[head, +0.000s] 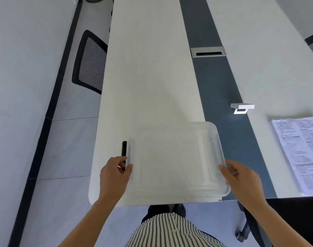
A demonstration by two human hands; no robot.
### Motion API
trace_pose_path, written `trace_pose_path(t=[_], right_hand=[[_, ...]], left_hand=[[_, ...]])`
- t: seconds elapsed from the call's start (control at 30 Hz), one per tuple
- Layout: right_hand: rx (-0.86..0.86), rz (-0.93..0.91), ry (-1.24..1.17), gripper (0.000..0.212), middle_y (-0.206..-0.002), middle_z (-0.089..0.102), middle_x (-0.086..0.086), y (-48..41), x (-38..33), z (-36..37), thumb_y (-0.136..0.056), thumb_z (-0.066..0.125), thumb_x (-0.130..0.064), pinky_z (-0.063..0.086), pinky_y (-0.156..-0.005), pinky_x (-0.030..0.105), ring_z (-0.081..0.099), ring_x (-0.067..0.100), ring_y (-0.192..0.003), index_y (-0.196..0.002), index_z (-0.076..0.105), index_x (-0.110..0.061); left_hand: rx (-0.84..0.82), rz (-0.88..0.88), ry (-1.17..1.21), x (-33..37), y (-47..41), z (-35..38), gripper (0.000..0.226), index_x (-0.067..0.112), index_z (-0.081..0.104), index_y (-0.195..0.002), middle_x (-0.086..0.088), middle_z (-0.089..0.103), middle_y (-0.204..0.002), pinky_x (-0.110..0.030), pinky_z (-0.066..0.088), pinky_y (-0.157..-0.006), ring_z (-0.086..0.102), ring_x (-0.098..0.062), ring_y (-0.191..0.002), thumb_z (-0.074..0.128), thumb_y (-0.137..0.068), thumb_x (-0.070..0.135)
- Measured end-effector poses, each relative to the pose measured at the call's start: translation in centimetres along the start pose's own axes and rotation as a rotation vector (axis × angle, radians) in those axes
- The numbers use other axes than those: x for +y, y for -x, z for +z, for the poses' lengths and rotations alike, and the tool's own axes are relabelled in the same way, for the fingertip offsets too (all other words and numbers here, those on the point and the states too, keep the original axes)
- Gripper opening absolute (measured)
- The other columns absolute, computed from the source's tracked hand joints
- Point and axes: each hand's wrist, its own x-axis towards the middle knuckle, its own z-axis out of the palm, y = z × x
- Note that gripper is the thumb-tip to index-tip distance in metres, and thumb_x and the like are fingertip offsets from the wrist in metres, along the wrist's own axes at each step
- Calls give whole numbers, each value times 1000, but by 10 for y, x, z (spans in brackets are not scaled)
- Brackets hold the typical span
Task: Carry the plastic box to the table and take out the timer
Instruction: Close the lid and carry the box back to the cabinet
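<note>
Long pale surface (152, 86) stretching away ahead of both hands, near end just under them. One clear plastic box (173, 161), lid on, held over that near end between the two hands, long axis running from one hand across to the other. Left hand (114, 173) closed on the box's left edge, grip wrapped around the rim beside a black latch (124, 148); right hand (241, 177) closed on the right edge, fingers curled over the lip. Looks like the set-down stage, box barely above or just touching. One stack of printed papers (298, 150) well off beyond the right hand. Timer: none visible, box contents too blurred to tell. Neither hand nearer; lid comes first.
</note>
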Motion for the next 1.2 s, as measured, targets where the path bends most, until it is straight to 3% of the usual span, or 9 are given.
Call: trace_pose_path(t=[0.17,0.3,0.4,0.5,0.6,0.7,0.77,1.0,1.2], right_hand=[[-64,-36,224,36,-95,60,-3,-6,7,-2,-83,63,-47,47,-65,33,61,16,-74,-105,70,-20],[-214,78,138,66,-129,56,-2,-26,13,-7,-76,69,-52,48,-84,40,57,17,-108,-133,50,-25],[-311,198,-154,84,-141,48,4,-43,7,-9,-74,75,-43,45,-98,44,49,23,-125,-145,35,-24],[-393,353,-352,87,-133,53,8,-54,7,-5,-71,78,-42,49,-94,43,55,26,-115,-145,36,-24],[-356,316,-341,72,-111,64,9,-54,8,1,-72,77,-41,53,-84,41,64,27,-98,-135,46,-21],[-256,206,-238,22,-76,58,5,-49,1,10,-82,65,-31,48,-64,38,57,22,-66,-93,54,-16],[-225,173,-168,23,-67,46,4,-43,-7,19,-85,56,-29,38,-57,35,45,21,-59,-78,45,-10],[-54,40,46,50,-90,55,5,-27,-13,39,-93,45,-48,42,-70,38,56,31,-83,-117,42,-3],[18,8,179,58,-102,65,17,-28,-11,44,-94,40,-51,48,-71,42,64,39,-88,-124,41,-1]], left_hand=[[-24,-23,-2,-7,-4,2,22,15,64,-102,1,62,-73,-22,42,-58,57,-15,-64,69,-81,19],[-69,-152,53,-13,-17,4,45,18,57,-117,-1,59,-115,-28,43,-76,57,-20,-100,70,-79,37],[-182,-335,201,-14,-31,0,73,19,41,-138,-2,52,-126,-36,44,-89,53,-25,-115,70,-77,47],[-332,-463,383,-15,-39,-3,79,18,38,-142,-11,59,-124,-41,52,-84,60,-31,-105,71,-76,45],[-298,-387,312,-12,-39,-1,60,13,49,-131,-10,64,-99,-34,50,-66,62,-26,-86,68,-81,39],[-224,-243,149,0,-34,6,25,9,57,-100,-4,49,-68,-28,39,-53,48,-21,-61,59,-87,31],[-212,-224,127,7,-27,16,20,8,49,-90,-3,44,-66,-28,34,-50,42,-20,-58,49,-91,28],[-107,-182,-2,8,-18,33,30,6,39,-101,-9,53,-70,-32,36,-49,51,-24,-58,37,-97,36],[-29,-135,-109,8,-15,40,21,10,36,-95,-8,52,-69,-35,34,-55,50,-25,-59,34,-98,31]])
